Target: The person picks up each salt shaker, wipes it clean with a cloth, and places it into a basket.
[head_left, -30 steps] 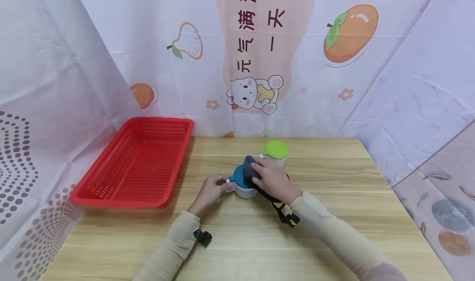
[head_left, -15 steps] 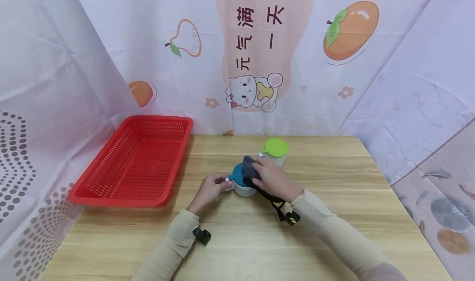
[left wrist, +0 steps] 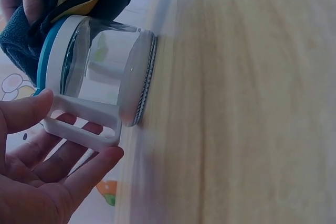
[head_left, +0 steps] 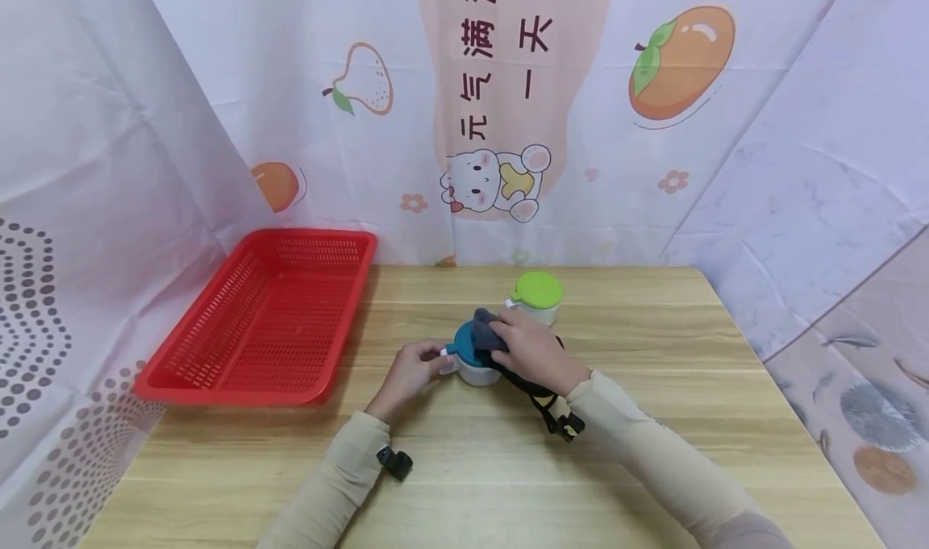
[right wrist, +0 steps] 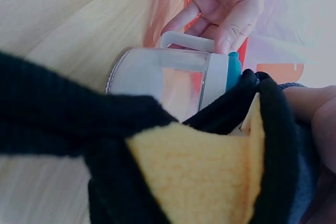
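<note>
A small clear jar (head_left: pixel 477 374) with a blue lid (head_left: pixel 464 339) and a white handle (left wrist: pixel 89 109) stands upright on the table. My left hand (head_left: pixel 409 377) pinches that handle, thumb near the lid and fingers beneath. My right hand (head_left: pixel 535 351) grips a dark grey-blue cloth (head_left: pixel 486 333) and holds it against the right part of the lid, which it covers. In the right wrist view, the cloth's yellow fleecy side (right wrist: pixel 199 166) and black edging hang beside the jar. Parts of my right fingers are hidden in the folds.
Just behind my right hand stands a second jar with a green lid (head_left: pixel 539 290). A red plastic basket (head_left: pixel 337 355) lies at the left of the wooden table (head_left: pixel 653 331). Printed curtains (head_left: pixel 406 154) hang along the back and sides.
</note>
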`<state>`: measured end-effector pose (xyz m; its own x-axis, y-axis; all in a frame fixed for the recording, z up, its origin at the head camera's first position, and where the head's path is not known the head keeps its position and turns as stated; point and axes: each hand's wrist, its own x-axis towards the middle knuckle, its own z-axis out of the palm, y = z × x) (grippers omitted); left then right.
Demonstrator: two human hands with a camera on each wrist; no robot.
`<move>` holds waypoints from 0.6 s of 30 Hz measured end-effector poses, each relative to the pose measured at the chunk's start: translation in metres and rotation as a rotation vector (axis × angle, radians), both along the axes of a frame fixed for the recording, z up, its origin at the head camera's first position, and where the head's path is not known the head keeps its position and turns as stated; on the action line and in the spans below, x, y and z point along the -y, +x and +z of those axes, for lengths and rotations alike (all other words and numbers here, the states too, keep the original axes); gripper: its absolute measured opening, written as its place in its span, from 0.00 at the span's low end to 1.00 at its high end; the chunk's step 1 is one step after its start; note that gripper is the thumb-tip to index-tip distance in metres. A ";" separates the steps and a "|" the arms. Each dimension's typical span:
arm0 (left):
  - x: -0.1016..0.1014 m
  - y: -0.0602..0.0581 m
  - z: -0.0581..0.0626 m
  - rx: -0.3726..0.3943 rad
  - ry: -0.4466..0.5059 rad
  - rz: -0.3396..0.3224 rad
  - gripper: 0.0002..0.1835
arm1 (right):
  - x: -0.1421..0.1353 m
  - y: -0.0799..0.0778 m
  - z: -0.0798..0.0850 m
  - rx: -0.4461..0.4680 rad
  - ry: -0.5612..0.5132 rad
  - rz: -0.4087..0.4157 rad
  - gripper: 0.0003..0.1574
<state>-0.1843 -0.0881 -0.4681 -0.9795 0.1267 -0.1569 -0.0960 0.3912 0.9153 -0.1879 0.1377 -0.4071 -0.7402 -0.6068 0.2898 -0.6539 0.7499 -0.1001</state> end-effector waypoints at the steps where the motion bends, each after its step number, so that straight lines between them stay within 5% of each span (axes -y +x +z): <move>1: 0.000 0.001 0.000 0.002 0.002 0.002 0.08 | 0.000 0.000 0.000 0.001 0.000 0.000 0.24; 18: -0.004 0.001 0.003 -0.028 -0.004 0.023 0.07 | 0.014 0.002 0.006 -0.027 0.064 0.062 0.20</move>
